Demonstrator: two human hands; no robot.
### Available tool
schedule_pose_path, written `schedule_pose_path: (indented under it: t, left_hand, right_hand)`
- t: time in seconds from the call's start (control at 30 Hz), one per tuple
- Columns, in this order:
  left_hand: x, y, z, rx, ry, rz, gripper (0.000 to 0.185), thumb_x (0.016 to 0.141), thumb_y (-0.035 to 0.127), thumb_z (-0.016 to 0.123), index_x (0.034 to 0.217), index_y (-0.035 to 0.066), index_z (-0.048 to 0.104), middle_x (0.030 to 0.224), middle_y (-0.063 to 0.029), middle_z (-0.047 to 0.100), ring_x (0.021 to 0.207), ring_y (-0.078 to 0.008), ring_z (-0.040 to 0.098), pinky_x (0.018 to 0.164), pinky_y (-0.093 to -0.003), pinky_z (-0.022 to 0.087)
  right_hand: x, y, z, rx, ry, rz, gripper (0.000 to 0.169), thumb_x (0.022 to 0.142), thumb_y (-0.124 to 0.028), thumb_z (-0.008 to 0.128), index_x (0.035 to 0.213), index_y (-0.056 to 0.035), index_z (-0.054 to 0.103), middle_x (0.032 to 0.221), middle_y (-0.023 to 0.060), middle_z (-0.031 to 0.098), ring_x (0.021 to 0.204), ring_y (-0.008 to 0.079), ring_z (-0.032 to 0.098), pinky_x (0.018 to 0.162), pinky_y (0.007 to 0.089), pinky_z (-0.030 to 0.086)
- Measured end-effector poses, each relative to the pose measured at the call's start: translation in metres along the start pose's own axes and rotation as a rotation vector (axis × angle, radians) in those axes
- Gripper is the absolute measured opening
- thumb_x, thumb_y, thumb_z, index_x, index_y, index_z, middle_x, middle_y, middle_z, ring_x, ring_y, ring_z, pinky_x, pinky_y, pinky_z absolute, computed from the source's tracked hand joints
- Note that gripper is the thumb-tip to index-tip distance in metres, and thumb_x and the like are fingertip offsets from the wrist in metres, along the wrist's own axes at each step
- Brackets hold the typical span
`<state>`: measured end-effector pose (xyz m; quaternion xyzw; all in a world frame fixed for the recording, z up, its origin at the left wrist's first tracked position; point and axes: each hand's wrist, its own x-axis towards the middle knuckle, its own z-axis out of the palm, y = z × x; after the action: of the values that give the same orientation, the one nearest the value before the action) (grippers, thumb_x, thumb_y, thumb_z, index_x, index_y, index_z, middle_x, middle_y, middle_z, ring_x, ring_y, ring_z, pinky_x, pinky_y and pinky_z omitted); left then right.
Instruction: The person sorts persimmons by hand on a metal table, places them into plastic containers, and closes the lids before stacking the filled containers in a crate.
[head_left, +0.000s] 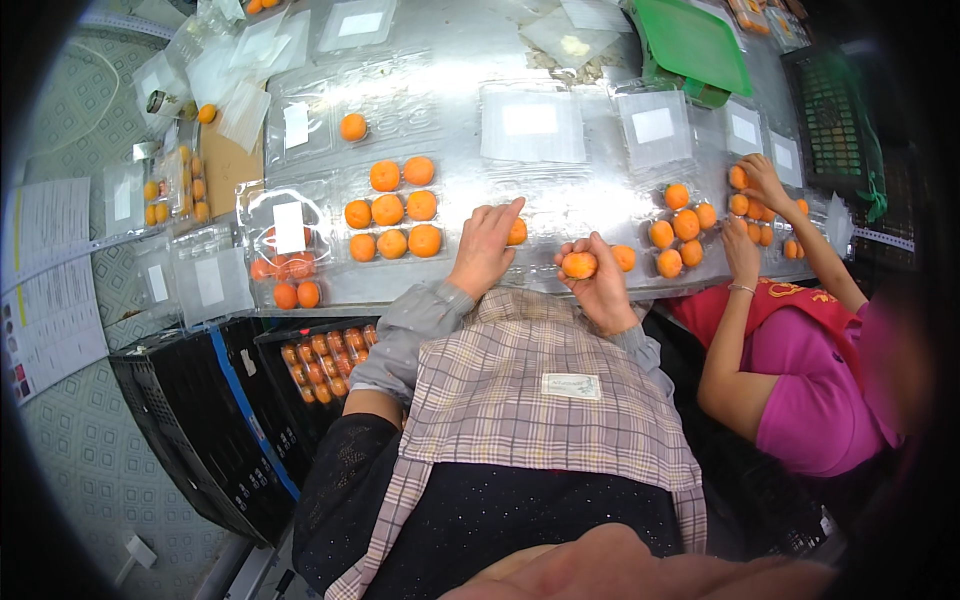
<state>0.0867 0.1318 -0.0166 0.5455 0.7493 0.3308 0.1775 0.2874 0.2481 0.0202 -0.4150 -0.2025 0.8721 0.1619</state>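
Observation:
My right hand (600, 281) holds a small orange fruit (579, 265), persimmon-like, with its fingers curled round it. Just right of that hand another orange fruit (623, 258) lies on the metal table. My left hand (484, 244) rests over the table, fingers stretched, beside an orange fruit (517, 232); part of that fruit is hidden, and whether the hand touches it I cannot tell. To the left, a clear plastic tray (442, 202) has several orange fruits in rows, with gaps. A closed clear box (259, 225) with a white label and fruit stands further left.
At the right a co-worker's hands (765, 184) handle fruit near a tray. Several fruits (685, 224) sit in a clear tray between us. Empty labelled clear boxes (532, 142) lie along the back, near a green plastic basket (694, 45). A black crate (187, 420) stands below left.

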Motion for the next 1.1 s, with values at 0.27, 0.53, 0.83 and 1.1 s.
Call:
schedule_pose_path:
  t: [0.27, 0.53, 0.83, 1.1]
  left_hand:
    - [0.001, -0.009, 0.006, 0.03, -0.031, 0.04, 0.083, 0.072, -0.001, 0.075, 0.149, 0.01, 0.046, 0.108, -0.0096, 0.066, 0.105, -0.0314, 0.057, 0.095, -0.0427, 0.044]
    - [-0.003, 0.007, -0.012, -1.353, 0.046, -0.668, 0.064, 0.091, 0.009, 0.07, 0.149, 0.008, 0.041, 0.125, -0.0123, 0.064, 0.114, -0.025, 0.063, 0.098, -0.0372, 0.052]
    - [-0.012, 0.019, -0.023, -1.899, -0.091, -0.604, 0.055, 0.097, 0.014, 0.062, 0.147, 0.003, 0.042, 0.14, -0.0142, 0.055, 0.131, -0.0304, 0.053, 0.115, -0.0455, 0.04]
    - [-0.001, 0.022, -0.024, -1.793, -0.136, -0.605, 0.052, 0.096, 0.007, 0.062, 0.143, -0.001, 0.043, 0.135, -0.0155, 0.058, 0.126, -0.0297, 0.058, 0.113, -0.0441, 0.045]
  right_hand:
    - [0.003, -0.001, 0.001, 0.052, 0.069, 0.028, 0.026, 0.107, -0.033, 0.048, 0.106, -0.0092, 0.06, 0.102, 0.0056, 0.066, 0.096, 0.0187, 0.065, 0.078, 0.0319, 0.055]
    - [-0.003, -0.004, 0.006, -0.064, 0.002, -0.003, 0.022, 0.104, -0.026, 0.054, 0.112, -0.0065, 0.059, 0.1, 0.0059, 0.065, 0.092, 0.0186, 0.066, 0.072, 0.0311, 0.053]
    - [0.0, -0.022, 0.009, 0.213, -0.126, -0.054, 0.027, 0.102, -0.02, 0.058, 0.123, -0.0036, 0.056, 0.12, 0.0103, 0.061, 0.113, 0.0249, 0.062, 0.096, 0.0376, 0.055]
    - [0.031, -0.101, -0.047, 0.526, -0.162, -0.272, 0.028, 0.099, -0.023, 0.063, 0.118, -0.0016, 0.06, 0.117, 0.0164, 0.064, 0.108, 0.0288, 0.064, 0.096, 0.0408, 0.057]
